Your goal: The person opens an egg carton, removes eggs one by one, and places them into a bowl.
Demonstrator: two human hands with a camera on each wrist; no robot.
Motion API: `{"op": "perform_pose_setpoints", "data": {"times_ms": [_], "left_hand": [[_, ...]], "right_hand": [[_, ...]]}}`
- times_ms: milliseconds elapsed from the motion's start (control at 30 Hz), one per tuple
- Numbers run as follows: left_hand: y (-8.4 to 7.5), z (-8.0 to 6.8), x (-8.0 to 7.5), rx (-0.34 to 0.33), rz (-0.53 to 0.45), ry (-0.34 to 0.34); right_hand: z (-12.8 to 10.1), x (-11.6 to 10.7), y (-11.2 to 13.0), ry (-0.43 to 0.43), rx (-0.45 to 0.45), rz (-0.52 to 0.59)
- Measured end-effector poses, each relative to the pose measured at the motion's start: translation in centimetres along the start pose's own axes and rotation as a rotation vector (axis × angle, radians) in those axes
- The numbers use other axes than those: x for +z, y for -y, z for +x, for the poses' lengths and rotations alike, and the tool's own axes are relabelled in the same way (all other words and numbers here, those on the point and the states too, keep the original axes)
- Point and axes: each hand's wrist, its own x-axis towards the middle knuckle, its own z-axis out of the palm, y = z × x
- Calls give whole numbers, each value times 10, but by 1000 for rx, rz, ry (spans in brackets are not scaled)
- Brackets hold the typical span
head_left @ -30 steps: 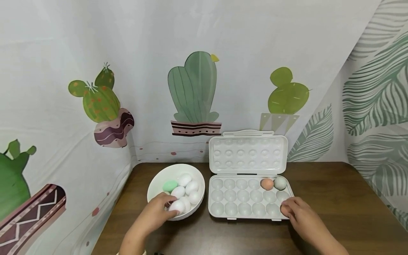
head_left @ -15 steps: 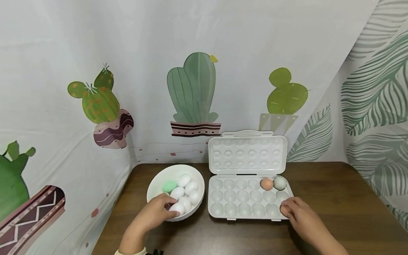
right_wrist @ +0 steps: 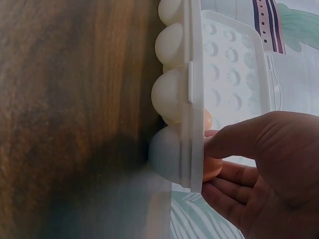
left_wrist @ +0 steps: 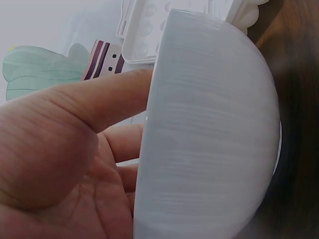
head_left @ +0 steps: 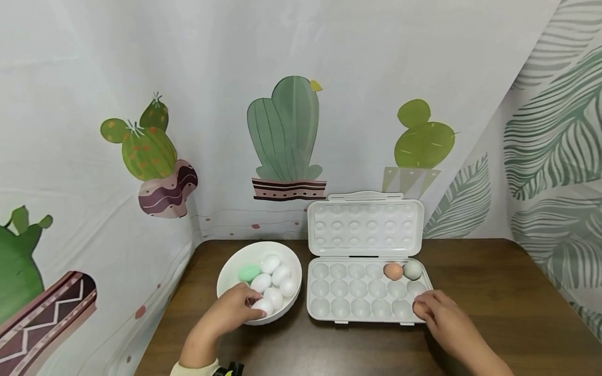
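My left hand (head_left: 237,309) reaches over the near rim of a white bowl (head_left: 229,271) and pinches a white egg (head_left: 264,307) lying among several white eggs and one green egg (head_left: 249,272). In the left wrist view the bowl's outer wall (left_wrist: 209,139) fills the frame and hides my fingers' ends. My right hand (head_left: 437,313) holds a brown egg (head_left: 418,310) in the front right cell of the open white egg tray (head_left: 357,291). The right wrist view shows that egg (right_wrist: 212,169) between thumb and fingers over the tray's edge (right_wrist: 192,89).
Another brown egg (head_left: 393,271) and a grey-green egg (head_left: 413,269) sit in the tray's back row; the other cells are bare. The tray's lid (head_left: 366,224) stands up against a cactus-print backdrop. Dark wooden table (head_left: 494,292) extends right, with a leaf-print curtain beyond.
My left hand has drawn back slightly toward the bowl's near rim with the white egg, and its sleeve cuff now shows. The right hand has stayed put.
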Motion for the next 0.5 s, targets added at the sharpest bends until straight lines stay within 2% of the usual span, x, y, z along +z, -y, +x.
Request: {"op": "perform_pose_setpoints", "data": {"times_ms": [233,500], "left_hand": [[-2,5,2,-13,23,-1],[1,8,6,9,47,-2]], "right_hand": [[2,-2,0,22,8,-5],[3,-3,-1,32,-7,-12]]}}
